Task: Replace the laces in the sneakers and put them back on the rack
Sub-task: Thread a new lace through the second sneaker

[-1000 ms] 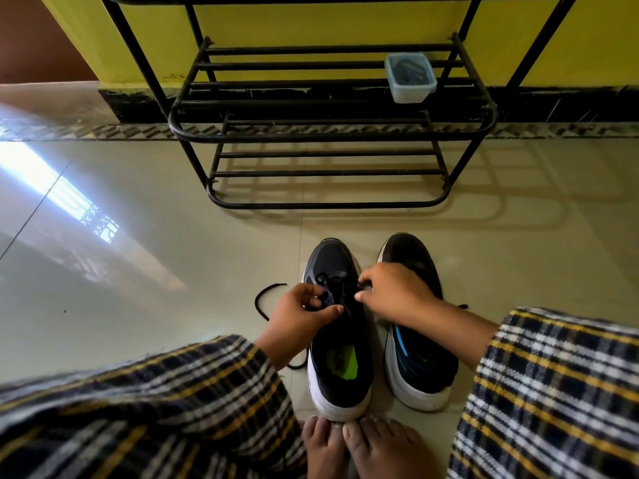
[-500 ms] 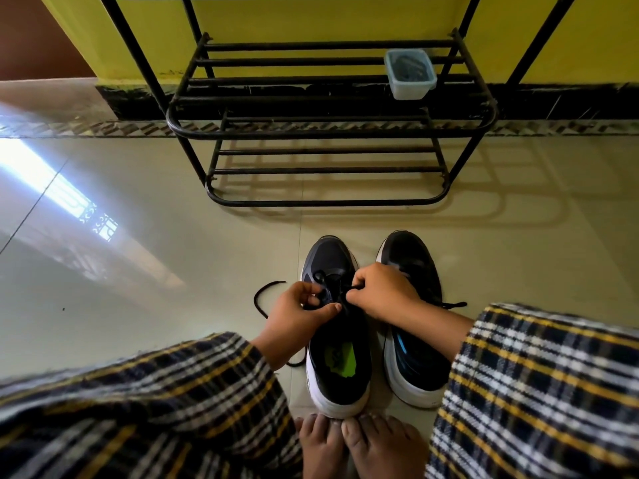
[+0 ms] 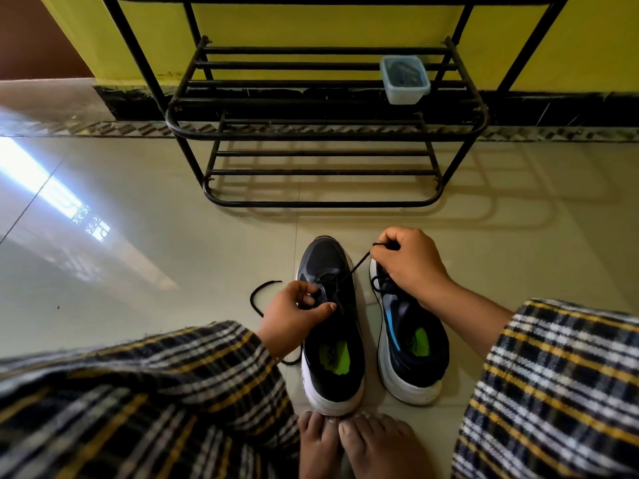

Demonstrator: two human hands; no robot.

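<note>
Both hands (image 3: 349, 295) pinch lace (image 3: 358, 264); no legible branding.

floor (image 3: 173, 271): tiled | on it: two sneakers (image 3: 332, 340), rack (image 3: 325, 133), lace (image 3: 257, 299)

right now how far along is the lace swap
Midway through, it seems. Done: the right sneaker seems at least partly laced. In hand: the right hand pulls a black lace taut from the left sneaker while the left hand holds its eyelets. Left: finish lacing, then put both on the rack.
</note>
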